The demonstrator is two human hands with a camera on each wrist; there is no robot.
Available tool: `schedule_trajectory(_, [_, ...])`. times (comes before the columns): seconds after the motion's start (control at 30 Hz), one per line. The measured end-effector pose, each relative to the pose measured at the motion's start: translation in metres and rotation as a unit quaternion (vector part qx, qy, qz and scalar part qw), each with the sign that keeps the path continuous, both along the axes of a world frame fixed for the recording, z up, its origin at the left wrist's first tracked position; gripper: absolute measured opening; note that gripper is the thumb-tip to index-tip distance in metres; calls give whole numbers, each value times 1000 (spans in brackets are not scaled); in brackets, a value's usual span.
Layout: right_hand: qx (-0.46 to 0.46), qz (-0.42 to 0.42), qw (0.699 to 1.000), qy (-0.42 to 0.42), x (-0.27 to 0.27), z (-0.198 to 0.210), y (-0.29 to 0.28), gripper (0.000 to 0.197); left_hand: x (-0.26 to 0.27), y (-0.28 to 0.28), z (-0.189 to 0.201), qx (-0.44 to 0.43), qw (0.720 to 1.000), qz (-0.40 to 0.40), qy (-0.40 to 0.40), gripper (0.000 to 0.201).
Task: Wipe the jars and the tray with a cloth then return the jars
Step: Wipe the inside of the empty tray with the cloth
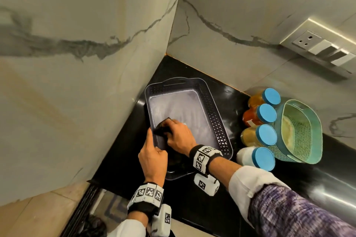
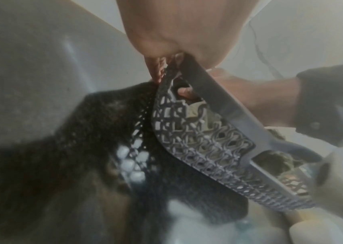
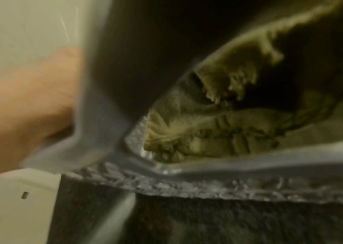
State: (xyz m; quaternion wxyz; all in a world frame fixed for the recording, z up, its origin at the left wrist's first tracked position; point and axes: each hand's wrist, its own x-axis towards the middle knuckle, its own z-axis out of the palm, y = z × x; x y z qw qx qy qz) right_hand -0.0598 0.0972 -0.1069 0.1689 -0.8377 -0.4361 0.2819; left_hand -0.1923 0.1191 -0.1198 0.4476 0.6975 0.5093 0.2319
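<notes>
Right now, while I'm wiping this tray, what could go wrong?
The tray sits on a glossy black counter, so a hard push with the cloth might slide it; your left hand gripping its rim helps. Your right forearm passes close to the nearest of the four jars, so a wide elbow swing could knock it over.

A crumpled cloth [image 3: 218,132] lies inside the grey tray [image 3: 95,115]. The left hand [image 3: 26,102] touches the tray's outer rim.
</notes>
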Motion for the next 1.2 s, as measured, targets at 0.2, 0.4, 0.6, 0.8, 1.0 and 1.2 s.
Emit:
schedule_trajectory(0.2, [-96, -52, 992, 57, 26, 12, -2, 39, 3, 30, 0, 15, 997, -65, 34, 82])
schedule_trajectory(0.4, [-69, -171, 981, 53, 89, 47, -28, 32, 20, 57, 1, 51, 982, -172, 65, 90])
schedule_trajectory(0.6, [-47, -295, 954, -33, 118, 8, 0, 31, 20, 70, -11, 47, 969, -234, 64, 94])
schedule_trajectory(0.8, [38, -249, 967, -29, 95, -25, 40, 32, 19, 79, -15, 55, 961, -264, 55, 101])
schedule_trajectory(1.0, [24, -7, 998, 59, 50, -18, 31, 27, 21, 82, -8, 46, 973, -224, 36, 93])
schedule_trajectory(1.2, [-80, 191, 975, 75, -26, -13, -12, 18, 28, 81, 5, 55, 970, -233, 42, 92])
